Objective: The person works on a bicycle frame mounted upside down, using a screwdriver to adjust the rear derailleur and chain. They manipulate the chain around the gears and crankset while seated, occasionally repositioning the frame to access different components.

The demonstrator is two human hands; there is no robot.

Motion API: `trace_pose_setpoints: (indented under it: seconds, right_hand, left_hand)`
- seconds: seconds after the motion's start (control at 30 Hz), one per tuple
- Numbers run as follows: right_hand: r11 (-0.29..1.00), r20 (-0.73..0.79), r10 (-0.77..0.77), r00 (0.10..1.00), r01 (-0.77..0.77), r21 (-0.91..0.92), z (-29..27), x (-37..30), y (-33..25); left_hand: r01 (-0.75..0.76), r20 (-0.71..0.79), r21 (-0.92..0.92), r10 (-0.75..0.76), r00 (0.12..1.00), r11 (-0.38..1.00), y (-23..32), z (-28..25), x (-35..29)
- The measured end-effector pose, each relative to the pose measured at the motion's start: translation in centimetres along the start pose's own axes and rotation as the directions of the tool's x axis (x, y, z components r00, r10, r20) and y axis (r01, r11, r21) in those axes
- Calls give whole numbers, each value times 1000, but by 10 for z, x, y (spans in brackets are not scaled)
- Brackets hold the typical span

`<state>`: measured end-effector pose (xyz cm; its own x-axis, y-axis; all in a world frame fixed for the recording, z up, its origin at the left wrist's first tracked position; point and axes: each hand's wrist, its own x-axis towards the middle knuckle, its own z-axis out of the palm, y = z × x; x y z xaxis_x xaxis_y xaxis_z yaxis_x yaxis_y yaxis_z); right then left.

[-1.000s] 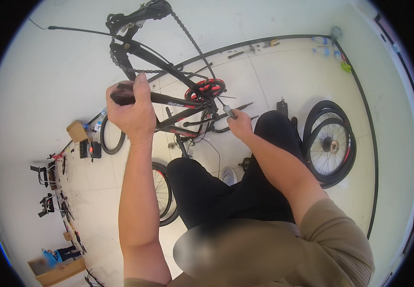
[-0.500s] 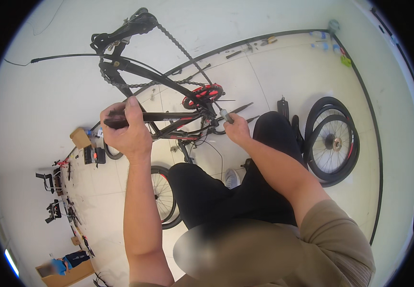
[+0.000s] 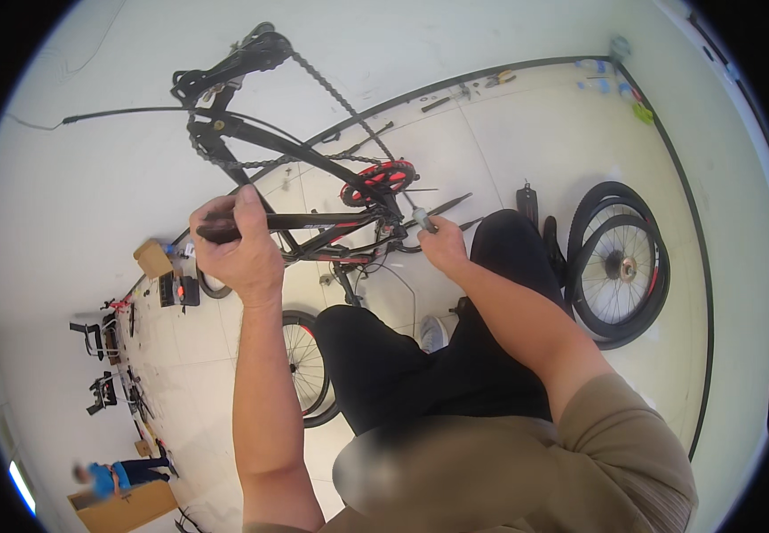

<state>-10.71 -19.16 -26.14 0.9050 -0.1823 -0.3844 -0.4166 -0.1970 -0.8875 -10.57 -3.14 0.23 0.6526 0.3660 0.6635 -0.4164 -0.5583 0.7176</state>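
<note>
My left hand [image 3: 240, 244] is wrapped round the end of a black stay on a bicycle frame [image 3: 335, 219], which is tilted up before me. A screwdriver [image 3: 422, 218] with a pale, see-through handle is in my closed right hand [image 3: 445, 246]. Its thin shaft points up and left toward the frame's bottom bracket, beside the red and black chainring [image 3: 378, 183]; whether the tip touches anything is too small to tell. The chain [image 3: 331, 89] loops from the chainring up to the rear derailleur [image 3: 264, 46] at the raised end. A loose black cable [image 3: 122, 113] sticks out leftward.
Two wheels [image 3: 617, 266] lie on the floor at right, and another wheel [image 3: 306, 369] is by my left knee. Tools [image 3: 438, 104] and bottles lie along the far wall. A cardboard box [image 3: 153, 258] and a black toolbox [image 3: 178, 289] stand left. Another person [image 3: 122, 475] is at lower left.
The view has shifted slightly. Both hands keep their grips, and the frame stays nearly in place. At lower left the other person's body has shifted a little, with the legs more stretched out.
</note>
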Motion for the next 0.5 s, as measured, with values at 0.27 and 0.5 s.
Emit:
trace_pose_setpoints:
  seconds: [0.27,0.5]
  right_hand:
    - [989,13,-131,991,129,71,0,0,6]
    - [976,73,-81,994,64,208,1,6,18]
  left_hand:
    - [25,15,43,-26,1000,999,-3,2,0]
    - [100,22,-13,-100,995,995,2,4,-4]
